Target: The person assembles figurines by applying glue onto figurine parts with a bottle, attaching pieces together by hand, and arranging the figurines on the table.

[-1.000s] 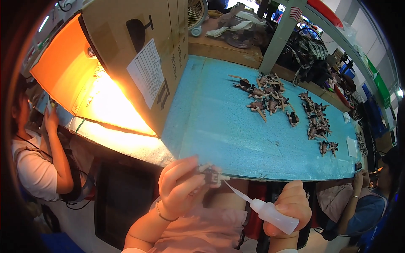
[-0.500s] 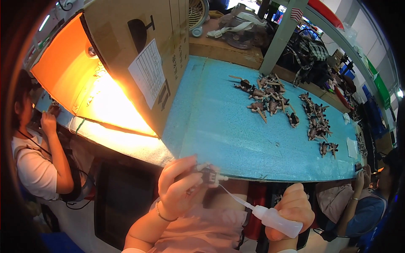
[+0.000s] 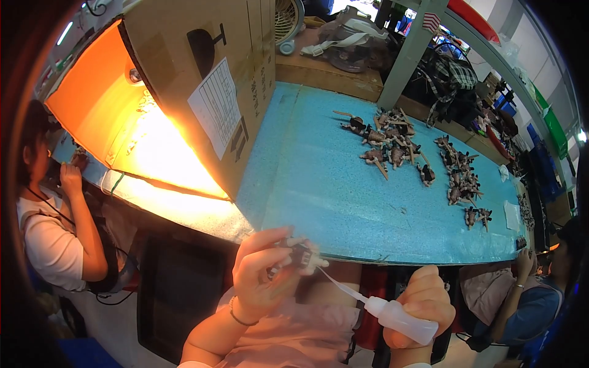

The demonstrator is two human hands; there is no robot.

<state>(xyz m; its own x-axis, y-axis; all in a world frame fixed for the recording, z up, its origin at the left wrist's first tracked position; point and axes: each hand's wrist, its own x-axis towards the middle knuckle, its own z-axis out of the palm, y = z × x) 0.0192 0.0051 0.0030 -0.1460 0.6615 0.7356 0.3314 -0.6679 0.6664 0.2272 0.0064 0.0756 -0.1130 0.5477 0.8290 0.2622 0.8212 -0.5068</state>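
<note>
Now the left hand (image 3: 261,273) pinches a small figure (image 3: 305,257) in its fingers, right by the near edge of the blue surface (image 3: 307,190)! Right hand (image 3: 427,300) curls around a white squeeze bottle (image 3: 399,316), nozzle (image 3: 340,285) at the figure; contact, can't tell. Looks like a dispensing step; next calls for a steady tip and, probably, a gentle squeeze.

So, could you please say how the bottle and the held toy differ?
The bottle is smooth and whitish; the toy is knobbly, with dark and pale parts. The bottle, in the right hand, has a long thin nozzle; the toy, in the left hand, shows none. Both are held.
</note>
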